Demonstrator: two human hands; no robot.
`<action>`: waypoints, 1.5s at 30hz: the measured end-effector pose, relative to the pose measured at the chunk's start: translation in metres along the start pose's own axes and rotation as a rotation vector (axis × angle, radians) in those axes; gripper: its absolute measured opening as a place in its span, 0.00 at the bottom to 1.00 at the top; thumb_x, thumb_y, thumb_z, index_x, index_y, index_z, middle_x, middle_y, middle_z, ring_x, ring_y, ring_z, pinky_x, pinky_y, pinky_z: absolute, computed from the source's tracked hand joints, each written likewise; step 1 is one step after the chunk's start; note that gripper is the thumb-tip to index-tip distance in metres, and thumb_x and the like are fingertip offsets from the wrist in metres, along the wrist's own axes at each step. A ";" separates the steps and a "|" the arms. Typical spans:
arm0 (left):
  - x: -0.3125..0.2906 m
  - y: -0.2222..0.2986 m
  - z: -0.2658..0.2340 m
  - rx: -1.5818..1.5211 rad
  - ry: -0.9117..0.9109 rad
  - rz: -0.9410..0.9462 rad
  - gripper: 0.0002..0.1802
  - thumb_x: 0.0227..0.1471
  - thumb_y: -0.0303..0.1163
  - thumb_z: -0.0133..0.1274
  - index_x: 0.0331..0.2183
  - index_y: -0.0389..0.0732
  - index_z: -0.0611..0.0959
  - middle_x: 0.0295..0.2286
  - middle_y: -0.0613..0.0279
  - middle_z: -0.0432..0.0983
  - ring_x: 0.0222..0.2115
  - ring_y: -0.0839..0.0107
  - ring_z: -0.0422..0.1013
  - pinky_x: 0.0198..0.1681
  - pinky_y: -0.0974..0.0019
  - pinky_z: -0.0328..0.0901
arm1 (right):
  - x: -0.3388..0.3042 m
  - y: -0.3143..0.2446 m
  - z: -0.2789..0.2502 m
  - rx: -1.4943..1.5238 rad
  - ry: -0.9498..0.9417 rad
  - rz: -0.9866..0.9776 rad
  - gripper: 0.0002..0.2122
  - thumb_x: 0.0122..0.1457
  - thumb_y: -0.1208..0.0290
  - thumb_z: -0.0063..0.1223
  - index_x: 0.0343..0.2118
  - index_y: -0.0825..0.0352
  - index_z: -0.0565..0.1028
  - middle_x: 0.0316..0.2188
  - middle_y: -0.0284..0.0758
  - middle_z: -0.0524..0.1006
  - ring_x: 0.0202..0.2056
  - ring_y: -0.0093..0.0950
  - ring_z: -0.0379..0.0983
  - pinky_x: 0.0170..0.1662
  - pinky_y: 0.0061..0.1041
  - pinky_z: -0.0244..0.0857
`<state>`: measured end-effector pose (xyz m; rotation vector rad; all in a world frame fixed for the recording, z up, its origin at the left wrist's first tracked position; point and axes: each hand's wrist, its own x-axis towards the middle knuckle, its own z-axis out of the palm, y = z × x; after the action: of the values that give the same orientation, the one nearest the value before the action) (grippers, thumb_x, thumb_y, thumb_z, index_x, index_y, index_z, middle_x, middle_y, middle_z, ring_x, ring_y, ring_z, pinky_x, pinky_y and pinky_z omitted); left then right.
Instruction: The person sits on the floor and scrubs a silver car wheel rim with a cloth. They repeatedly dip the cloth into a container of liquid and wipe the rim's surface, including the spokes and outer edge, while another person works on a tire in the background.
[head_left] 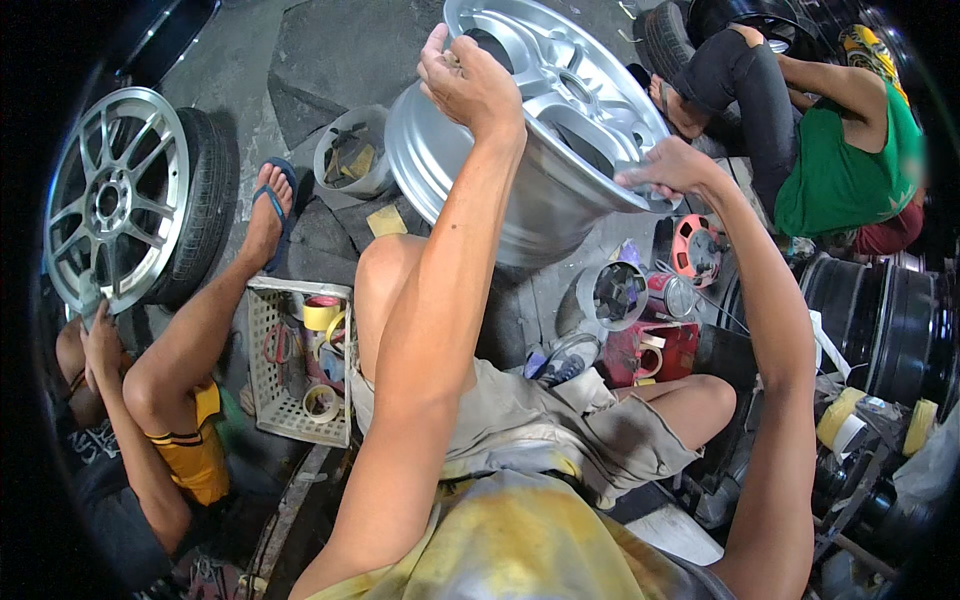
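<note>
Up at 12 o'clock, silver wheel [548,168], top cropped; left hand [475,88] half-curled at its edge, can't tell if gripping; right hand [674,168] pinches half-hidden grey pad [632,174]. Crate [266,355] at 8 o'clock.

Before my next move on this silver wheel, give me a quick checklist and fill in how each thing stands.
1. Grey pad in the right hand: ok, held at the wheel's outer edge.
2. Left hand firmly on the wheel: cannot tell; it is at the far-left part of the rim, contact unclear.
3. Wheel supported from below: cannot tell, its underside is hidden.
4. Co-worker's foot well away: not ok, it appears close to the wheel's right side.
5. Crate open, yellow tape roll inside: ok.
</note>
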<state>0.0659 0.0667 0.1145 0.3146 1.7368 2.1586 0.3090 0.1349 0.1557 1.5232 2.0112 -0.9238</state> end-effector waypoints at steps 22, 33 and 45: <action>-0.042 0.014 -0.034 0.360 -0.083 -0.063 0.29 0.59 0.38 0.45 0.58 0.32 0.73 0.56 0.43 0.65 0.60 0.49 0.59 0.64 0.52 0.54 | -0.099 0.079 0.134 1.459 0.395 0.064 0.20 0.66 0.55 0.59 0.46 0.70 0.76 0.40 0.40 0.80 0.37 0.32 0.79 0.41 0.32 0.78; -0.042 -0.003 -0.107 0.504 -0.310 -0.230 0.37 0.52 0.27 0.51 0.59 0.23 0.56 0.58 0.29 0.58 0.62 0.42 0.58 0.67 0.49 0.53 | -0.075 0.065 0.166 1.535 0.485 -0.069 0.15 0.64 0.60 0.62 0.44 0.68 0.77 0.40 0.35 0.80 0.38 0.29 0.77 0.40 0.30 0.77; -0.034 -0.071 -0.211 0.932 -0.676 -0.424 0.37 0.49 0.30 0.52 0.52 0.14 0.58 0.44 0.33 0.73 0.38 0.54 0.76 0.35 0.57 0.71 | -0.068 0.068 0.237 1.128 0.349 0.172 0.17 0.61 0.59 0.66 0.40 0.70 0.80 0.37 0.33 0.80 0.37 0.22 0.77 0.39 0.24 0.79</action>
<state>0.0255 -0.1226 0.0002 0.7135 1.9884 0.7077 0.3840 -0.0731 0.0269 2.4979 1.5107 -2.0080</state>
